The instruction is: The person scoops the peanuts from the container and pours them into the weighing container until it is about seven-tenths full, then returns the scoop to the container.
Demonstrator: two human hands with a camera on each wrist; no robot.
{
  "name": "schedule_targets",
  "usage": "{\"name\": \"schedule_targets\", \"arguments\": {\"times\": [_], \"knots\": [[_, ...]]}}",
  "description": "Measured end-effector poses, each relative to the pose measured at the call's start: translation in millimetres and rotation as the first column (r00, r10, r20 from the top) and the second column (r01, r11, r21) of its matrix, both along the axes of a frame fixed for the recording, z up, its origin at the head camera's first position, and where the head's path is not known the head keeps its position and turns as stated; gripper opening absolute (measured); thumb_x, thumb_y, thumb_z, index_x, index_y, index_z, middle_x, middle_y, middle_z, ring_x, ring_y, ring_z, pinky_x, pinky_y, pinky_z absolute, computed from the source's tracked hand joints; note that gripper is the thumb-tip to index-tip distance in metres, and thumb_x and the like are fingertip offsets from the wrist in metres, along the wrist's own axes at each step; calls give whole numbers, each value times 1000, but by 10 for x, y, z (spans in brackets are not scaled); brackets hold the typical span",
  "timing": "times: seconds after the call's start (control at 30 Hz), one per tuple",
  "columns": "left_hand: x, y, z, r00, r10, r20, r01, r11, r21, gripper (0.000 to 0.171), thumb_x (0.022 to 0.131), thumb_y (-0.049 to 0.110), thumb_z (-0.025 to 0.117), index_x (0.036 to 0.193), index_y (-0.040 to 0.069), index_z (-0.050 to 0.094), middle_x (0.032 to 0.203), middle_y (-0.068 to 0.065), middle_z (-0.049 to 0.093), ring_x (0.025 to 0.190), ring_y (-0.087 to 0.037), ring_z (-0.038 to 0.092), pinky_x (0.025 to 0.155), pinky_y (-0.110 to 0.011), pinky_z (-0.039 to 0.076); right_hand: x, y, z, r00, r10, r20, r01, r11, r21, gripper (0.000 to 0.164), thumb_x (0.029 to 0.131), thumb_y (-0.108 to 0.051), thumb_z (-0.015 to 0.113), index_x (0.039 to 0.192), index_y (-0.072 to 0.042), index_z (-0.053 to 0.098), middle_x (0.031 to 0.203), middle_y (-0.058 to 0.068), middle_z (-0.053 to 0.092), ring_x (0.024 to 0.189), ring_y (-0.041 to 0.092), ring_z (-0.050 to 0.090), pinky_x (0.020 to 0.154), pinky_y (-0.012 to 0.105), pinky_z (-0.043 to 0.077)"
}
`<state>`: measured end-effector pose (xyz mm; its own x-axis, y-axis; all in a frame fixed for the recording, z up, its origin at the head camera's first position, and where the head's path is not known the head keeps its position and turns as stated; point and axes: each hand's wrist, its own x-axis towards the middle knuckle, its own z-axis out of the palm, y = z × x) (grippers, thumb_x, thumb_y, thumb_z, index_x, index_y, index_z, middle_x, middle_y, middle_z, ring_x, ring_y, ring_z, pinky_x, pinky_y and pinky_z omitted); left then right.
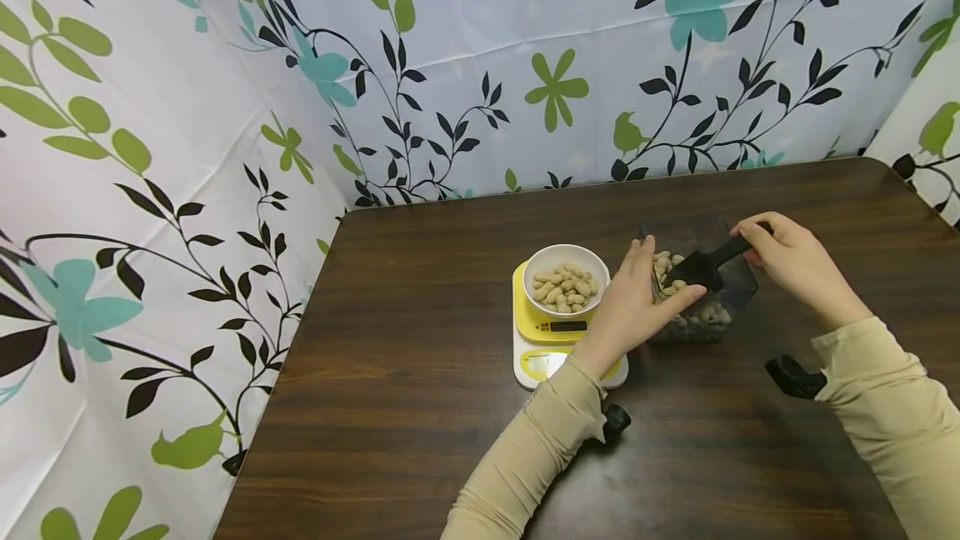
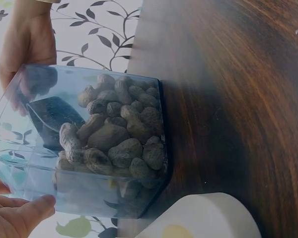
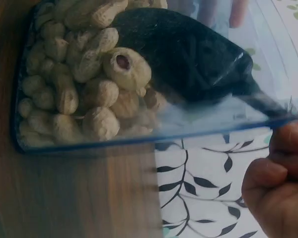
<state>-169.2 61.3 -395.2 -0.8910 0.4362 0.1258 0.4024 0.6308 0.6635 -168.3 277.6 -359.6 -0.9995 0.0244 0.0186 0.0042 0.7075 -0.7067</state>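
My right hand (image 1: 787, 261) grips the handle of a black scoop (image 1: 697, 271). The scoop's blade slants down into a clear plastic container (image 1: 742, 283), among unshelled peanuts (image 2: 109, 134). At the container's left side, my left hand (image 1: 630, 298) holds its upper edge, thumb along the near side and fingers against the left wall. Left of the container, a white bowl (image 1: 562, 254) with peanuts in it stands on a yellow and white kitchen scale (image 1: 527, 330). My left forearm partly covers the scale's lower right, and its display is too small to read.
Everything stands on a dark brown wooden table (image 1: 405, 340). A patterned curtain (image 1: 480, 48) with leaves and birds hangs behind the table and along its left side. Black wrist devices (image 1: 795, 377) stick out below both sleeves.
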Motion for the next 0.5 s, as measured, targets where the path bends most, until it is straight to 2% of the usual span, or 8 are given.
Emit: {"name": "schedule_targets", "arguments": {"times": [0.1, 0.2, 0.3, 0.37, 0.43, 0.5], "knots": [[1, 9, -2, 1000, 6, 1, -6, 1000, -9, 85, 87, 63, 46, 151, 21, 10, 156, -8, 20, 141, -19, 29, 106, -36, 40, 28, 57, -63, 997, 69, -22, -71, 992, -107, 40, 102, -38, 30, 118, -7, 50, 87, 10, 49, 65, -1, 41, 57, 23, 36], [2, 10, -4, 1000, 9, -3, -9, 1000, -15, 85, 87, 64, 46, 151, 21, 10, 156, -8, 20, 141, -19, 30, 106, -36, 40, 59, 119, -123, 988, 137, -67, -150, 956, -252, 24, 102, -31, 33, 109, -17, 52, 73, -1, 38, 62, 13, 36, 53, 29, 28], [2, 8, -7, 1000, 8, -6, -8, 1000, -10, 84, 87, 63, 46, 151, 21, 11, 156, -8, 20, 141, -19, 30, 106, -37, 40, 66, 158, -172, 977, 188, -105, -215, 886, -411, 20, 101, -24, 35, 105, -22, 55, 71, -5, 37, 61, 14, 34, 55, 34, 23], [1, 7, -7, 1000, 6, -7, -6, 1000, -8, 84, 87, 63, 47, 151, 21, 11, 156, -7, 20, 141, -19, 29, 106, -37, 39, 67, 171, -197, 969, 212, -125, -246, 820, -517, 20, 101, -21, 36, 104, -21, 56, 74, -5, 38, 62, 13, 34, 57, 34, 21], [1, 7, -6, 1000, 4, -7, -4, 1000, -6, 84, 87, 63, 47, 151, 21, 11, 156, -7, 20, 141, -18, 29, 107, -37, 39, 66, 186, -215, 954, 254, -157, -296, 738, -606, 21, 101, -17, 36, 105, -16, 56, 76, -3, 38, 64, 13, 34, 59, 34, 18], [2, 8, -4, 1000, 3, -7, -3, 1000, -5, 84, 87, 63, 47, 151, 22, 10, 156, -7, 20, 141, -18, 29, 107, -37, 39, 67, 194, -229, 944, 281, -174, -324, 682, -656, 21, 101, -15, 35, 105, -13, 55, 77, -2, 38, 64, 14, 33, 60, 34, 16]]}}
